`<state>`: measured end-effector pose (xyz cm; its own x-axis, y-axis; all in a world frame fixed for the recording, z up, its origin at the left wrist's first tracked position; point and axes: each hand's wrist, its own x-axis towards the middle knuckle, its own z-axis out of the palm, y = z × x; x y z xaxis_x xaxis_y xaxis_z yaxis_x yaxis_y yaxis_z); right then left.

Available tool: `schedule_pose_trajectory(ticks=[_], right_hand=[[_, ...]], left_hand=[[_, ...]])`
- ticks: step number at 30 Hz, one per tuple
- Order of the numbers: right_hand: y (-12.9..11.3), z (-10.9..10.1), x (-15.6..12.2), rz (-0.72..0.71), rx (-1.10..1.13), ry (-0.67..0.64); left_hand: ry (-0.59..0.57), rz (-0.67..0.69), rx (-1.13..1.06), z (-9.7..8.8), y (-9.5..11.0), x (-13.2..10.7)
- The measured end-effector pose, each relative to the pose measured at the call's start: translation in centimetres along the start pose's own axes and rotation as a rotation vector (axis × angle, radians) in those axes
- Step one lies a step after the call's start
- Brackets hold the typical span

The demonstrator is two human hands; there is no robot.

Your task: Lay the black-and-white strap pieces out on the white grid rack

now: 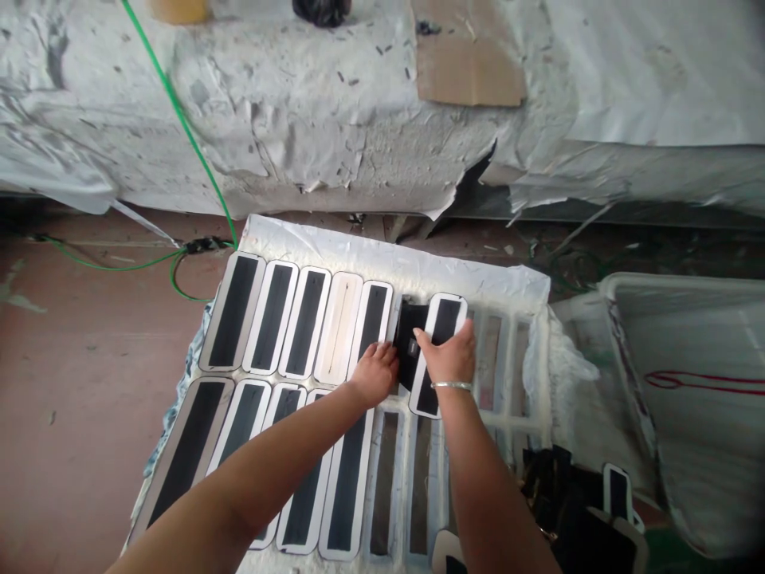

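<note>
Long rounded panels with pale borders and dark centres lie in two rows on a slotted, white-covered rack [394, 255]. My right hand [451, 355] grips one such panel [447, 315] by its right side, thumb across its face, over the back row. To that panel's left is a black piece [409, 335] with a small pale label; whether the two are joined I cannot tell. My left hand [376, 373] is closed at the black piece's left edge, fingers curled, close to a laid panel [374, 311]. One panel [338, 327] has a cream centre with a thin dark line.
A white bin [711, 281] with a red cord [705, 379] stands at right. Dark pieces [591, 510] are heaped at lower right. Behind is a messy covered bench [358, 119] with cardboard [469, 64]. A green cable [191, 143] hangs to the floor [77, 383].
</note>
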<state>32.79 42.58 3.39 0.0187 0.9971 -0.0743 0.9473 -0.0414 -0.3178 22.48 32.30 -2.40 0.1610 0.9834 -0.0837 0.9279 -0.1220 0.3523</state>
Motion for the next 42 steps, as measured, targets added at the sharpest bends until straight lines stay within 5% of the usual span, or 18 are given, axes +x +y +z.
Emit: schedule_pose_trajectory(ticks=[5,9,12,19,23,28,32,42], right_hand=[[-0.8,2.7,0.2,-0.018,0.055,-0.101],[-0.2,3.3,1.0,0.021,0.065,-0.167],[0.4,2.7,0.9,0.034,0.003,-0.184],[1.1,2.3,-0.6,0.053,-0.011,-0.188],[2.5,3.5,-1.3,0.017,0.122,-0.117],[2.4,5.5,0.6,-0.139,0.281,-0.019],[0.7,6.4,3.2,-0.090,0.242,-0.111],[0.0,4.0,5.5,-0.180,-0.034,-0.426]], left_hand=[[0.010,-0.305,-0.493,-1.4,0.1,0.1],[-0.199,-0.485,-0.813,-1.4,0.6,1.3],[-0.240,-0.490,-0.740,-0.9,1.4,2.1],[-0.054,-0.523,-0.705,-1.3,2.6,1.7],[-0.070,-0.449,-0.688,-1.2,1.7,2.4],[-0.039,-0.595,-0.692,-0.6,-0.4,3.8],[-0.098,-0.719,-0.884,-1.0,-2.0,4.6],[-0.095,-0.716,-0.513,-2.7,-2.7,4.3]])
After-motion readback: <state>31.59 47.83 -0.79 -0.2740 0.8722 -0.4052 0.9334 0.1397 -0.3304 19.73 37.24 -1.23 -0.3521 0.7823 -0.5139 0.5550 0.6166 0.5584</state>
